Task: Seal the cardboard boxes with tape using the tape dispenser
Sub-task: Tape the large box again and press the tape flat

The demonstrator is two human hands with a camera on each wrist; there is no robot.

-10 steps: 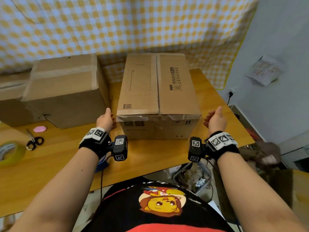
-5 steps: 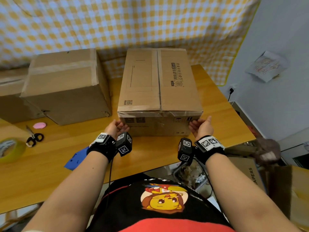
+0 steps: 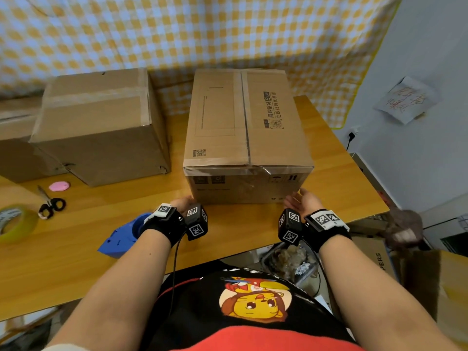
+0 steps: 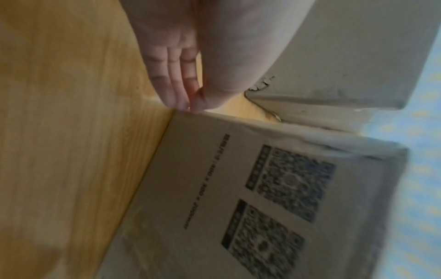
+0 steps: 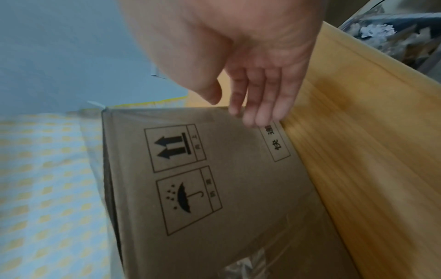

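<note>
Both forearms reach forward, each wrist wearing a black strap, with the left hand [image 3: 182, 202] and right hand [image 3: 302, 200] low, palms facing inward, fingers [image 4: 177, 83] straight and together.

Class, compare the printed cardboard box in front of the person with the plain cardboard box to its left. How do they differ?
The printed box carries text, codes and handling symbols; the plain box shows almost none. The left hand and right hand reach the printed box's near bottom corners; nothing touches the plain box. The printed box lies square to the person; the plain box sits angled. Both are brown, closed and taped.
</note>
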